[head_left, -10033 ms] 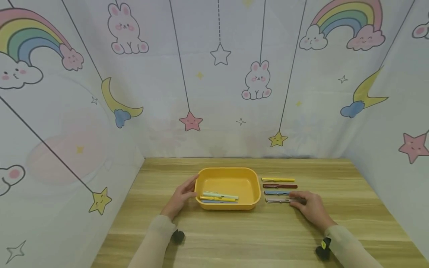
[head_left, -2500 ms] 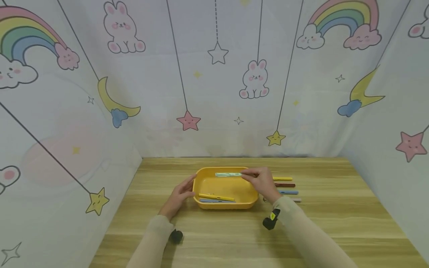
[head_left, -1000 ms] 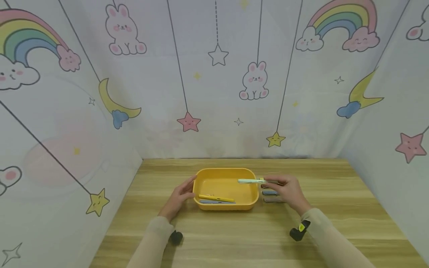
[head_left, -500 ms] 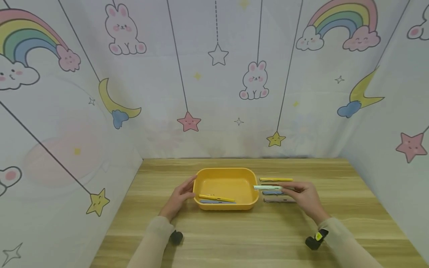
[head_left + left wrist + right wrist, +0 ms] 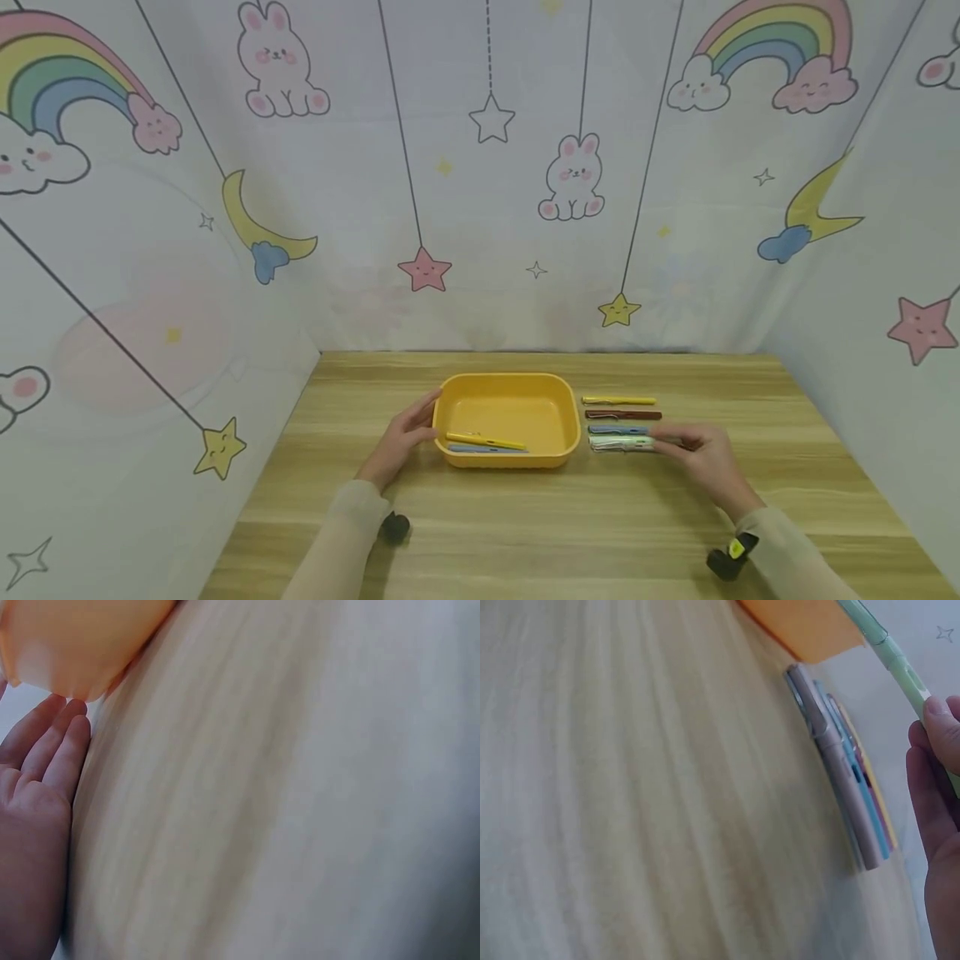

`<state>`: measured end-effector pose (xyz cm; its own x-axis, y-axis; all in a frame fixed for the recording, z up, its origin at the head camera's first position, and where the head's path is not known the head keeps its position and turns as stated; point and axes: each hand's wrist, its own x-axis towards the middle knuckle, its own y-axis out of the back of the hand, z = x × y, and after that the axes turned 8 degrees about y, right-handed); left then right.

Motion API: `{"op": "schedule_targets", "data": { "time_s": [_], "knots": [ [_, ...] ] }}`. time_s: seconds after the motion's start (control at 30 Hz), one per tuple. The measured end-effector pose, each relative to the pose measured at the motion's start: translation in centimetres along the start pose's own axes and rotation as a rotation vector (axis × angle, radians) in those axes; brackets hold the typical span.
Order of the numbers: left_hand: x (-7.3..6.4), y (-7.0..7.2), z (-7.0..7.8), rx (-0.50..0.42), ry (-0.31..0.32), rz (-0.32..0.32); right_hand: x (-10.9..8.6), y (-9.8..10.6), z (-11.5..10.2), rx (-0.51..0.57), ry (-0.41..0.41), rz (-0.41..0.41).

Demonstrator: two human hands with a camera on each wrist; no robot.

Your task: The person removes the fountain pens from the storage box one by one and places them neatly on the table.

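Observation:
My right hand [image 5: 708, 458] pinches a light green pen [image 5: 618, 441] between thumb and fingers. It is held above the near end of a row of pens, overlapping the grey pen [image 5: 847, 787] in the head view. In the right wrist view the green pen is raised clear of that row. Behind lie a blue pen [image 5: 617, 430], a dark red pen [image 5: 622, 414] and a yellow pen [image 5: 618, 401], all parallel. My left hand [image 5: 400, 440] rests against the left side of a yellow tray [image 5: 510, 462], its fingers extended along the wall in the left wrist view.
Inside the tray, near its front wall, lie another yellow pen [image 5: 487, 442] and another blue pen [image 5: 483, 450]. A wooden table [image 5: 540, 533] carries everything. White curtains [image 5: 480, 317] printed with stars and rabbits enclose the back and both sides.
The green pen was lifted out of the tray, then carried right and toward the front by the right hand, over the row. The left hand has stayed at the tray.

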<state>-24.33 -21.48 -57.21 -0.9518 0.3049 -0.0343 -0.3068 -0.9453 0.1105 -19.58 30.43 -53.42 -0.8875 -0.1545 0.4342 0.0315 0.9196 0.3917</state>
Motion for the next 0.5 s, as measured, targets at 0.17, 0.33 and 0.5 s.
{"op": "schedule_targets", "data": {
  "time_s": [0.17,0.33,0.5],
  "knots": [
    [0.0,0.0,0.0,0.004,0.001,0.002,-0.9,-0.1,0.4,-0.08,-0.068,-0.024],
    [0.1,0.0,0.0,0.007,0.002,0.001,-1.3,0.0,1.3,-0.096,-0.095,-0.045],
    [0.0,0.0,0.0,0.013,0.006,-0.002,-1.6,-0.2,2.1,-0.122,-0.048,-0.057]
  ]
}}
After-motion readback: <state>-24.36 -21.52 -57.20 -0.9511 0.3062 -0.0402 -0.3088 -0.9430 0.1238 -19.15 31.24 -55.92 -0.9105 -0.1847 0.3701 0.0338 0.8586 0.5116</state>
